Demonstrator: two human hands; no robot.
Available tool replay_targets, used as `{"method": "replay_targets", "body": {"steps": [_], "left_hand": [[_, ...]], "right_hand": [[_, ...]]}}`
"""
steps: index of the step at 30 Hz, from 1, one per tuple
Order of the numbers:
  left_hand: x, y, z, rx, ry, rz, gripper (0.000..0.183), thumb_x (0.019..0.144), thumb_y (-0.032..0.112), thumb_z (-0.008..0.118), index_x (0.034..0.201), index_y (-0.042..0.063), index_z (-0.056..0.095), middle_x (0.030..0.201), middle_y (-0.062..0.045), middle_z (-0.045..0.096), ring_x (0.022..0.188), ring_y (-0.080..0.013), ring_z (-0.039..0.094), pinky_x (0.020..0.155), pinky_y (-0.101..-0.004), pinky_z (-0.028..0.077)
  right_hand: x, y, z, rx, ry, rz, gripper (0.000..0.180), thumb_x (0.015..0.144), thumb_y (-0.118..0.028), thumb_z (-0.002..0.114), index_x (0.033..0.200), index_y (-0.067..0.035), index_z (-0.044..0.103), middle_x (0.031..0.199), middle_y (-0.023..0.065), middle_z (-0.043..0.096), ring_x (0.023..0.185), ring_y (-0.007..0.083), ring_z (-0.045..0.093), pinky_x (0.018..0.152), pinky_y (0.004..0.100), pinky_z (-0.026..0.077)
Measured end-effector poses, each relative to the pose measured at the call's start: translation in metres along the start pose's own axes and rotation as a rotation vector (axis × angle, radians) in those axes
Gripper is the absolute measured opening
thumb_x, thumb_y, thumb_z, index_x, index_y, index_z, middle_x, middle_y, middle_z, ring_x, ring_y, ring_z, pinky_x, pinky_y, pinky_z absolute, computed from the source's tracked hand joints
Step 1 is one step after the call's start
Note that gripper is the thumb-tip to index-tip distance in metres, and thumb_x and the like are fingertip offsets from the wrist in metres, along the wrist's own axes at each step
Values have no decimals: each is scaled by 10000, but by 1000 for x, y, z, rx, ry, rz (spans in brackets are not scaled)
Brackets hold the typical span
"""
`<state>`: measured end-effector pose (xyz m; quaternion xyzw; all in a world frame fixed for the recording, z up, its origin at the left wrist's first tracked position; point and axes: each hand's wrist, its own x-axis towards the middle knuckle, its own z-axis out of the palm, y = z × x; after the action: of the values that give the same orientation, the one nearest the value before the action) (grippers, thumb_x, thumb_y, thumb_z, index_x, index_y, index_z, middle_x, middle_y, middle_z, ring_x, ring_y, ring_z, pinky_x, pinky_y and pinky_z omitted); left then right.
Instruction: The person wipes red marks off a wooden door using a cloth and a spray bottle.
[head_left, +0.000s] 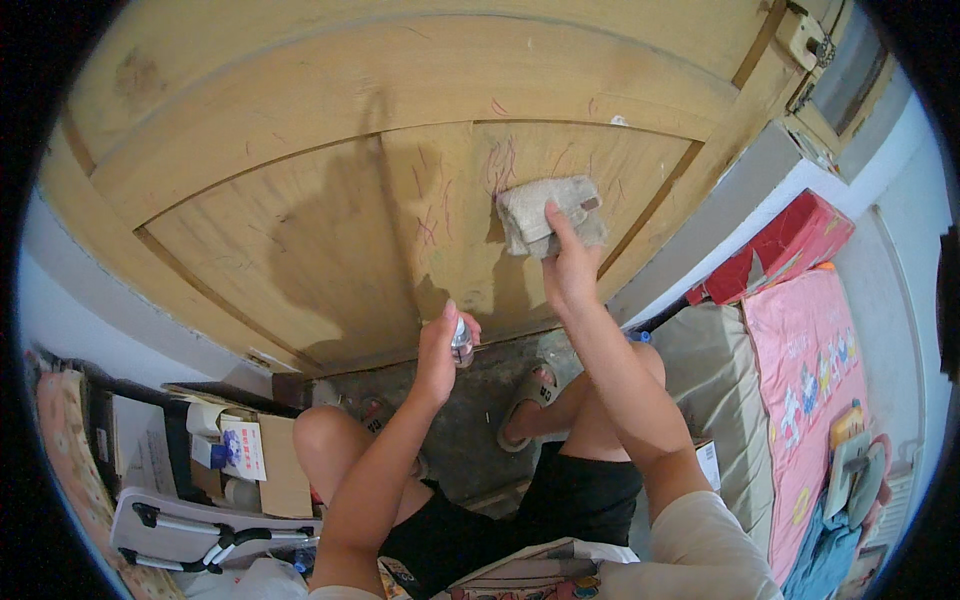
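A yellowish wooden door (322, 172) fills the space before me, its panels marked with reddish scribbles (427, 229) and darker streaks. My right hand (574, 262) grips a folded beige-grey cloth (540, 214) from below, thumb on top. The cloth is up at the right panel, just under a cluster of red scribbles (501, 166); whether it presses on the wood I cannot tell. Lower and to the left, my left hand (439, 349) is closed around a small clear bottle (462, 345), held near the door's bottom edge. Part of the bottle is hidden by the fingers.
On the left stand an open cardboard box (285, 465) with small packets and a folded table (202, 525) with metal legs. To the right are a pink cloth with cartoon figures (806, 375) and a red box (780, 244). Beneath me is a dark floor (472, 427).
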<state>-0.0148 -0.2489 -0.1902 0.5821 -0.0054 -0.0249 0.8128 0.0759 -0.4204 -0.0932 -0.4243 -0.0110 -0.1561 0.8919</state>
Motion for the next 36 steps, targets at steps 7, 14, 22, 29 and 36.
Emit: {"method": "replay_targets", "body": {"steps": [7,14,22,29,36], "left_hand": [[1,5,1,10,4,16,596,1053,539,388,807,51,625,736,-27,608,661,-98,560,614,-254,427],[-1,3,-7,76,5,16,611,1050,568,341,804,82,617,732,-22,617,671,-110,556,645,-276,421],[-4,5,-14,46,2,-11,589,1049,560,354,816,85,612,745,-30,621,683,-114,570,655,-279,439],[-3,3,-7,-1,25,18,555,1061,495,401,819,49,626,728,-26,592,666,-106,539,626,-271,414],[-5,5,-10,43,-23,30,552,1062,492,401,810,47,609,753,-28,595,719,-117,552,679,-277,427]], "right_hand": [[-15,-9,-1,-25,0,57,485,924,-97,705,1357,-86,487,1268,40,595,1184,202,578,998,378,479],[14,-43,38,61,-88,-93,479,932,-106,701,1364,-90,495,1296,40,592,1201,200,573,1025,376,469],[15,-41,57,104,-89,-112,494,929,-117,706,1372,-96,488,1301,40,591,1202,203,573,1030,374,468],[8,5,13,80,-5,-81,507,923,-38,695,1378,-49,473,1305,65,581,1179,215,578,1012,377,477],[-12,45,-23,81,55,34,496,927,-25,684,1377,-40,474,1303,67,581,1185,211,573,1024,376,470]]}}
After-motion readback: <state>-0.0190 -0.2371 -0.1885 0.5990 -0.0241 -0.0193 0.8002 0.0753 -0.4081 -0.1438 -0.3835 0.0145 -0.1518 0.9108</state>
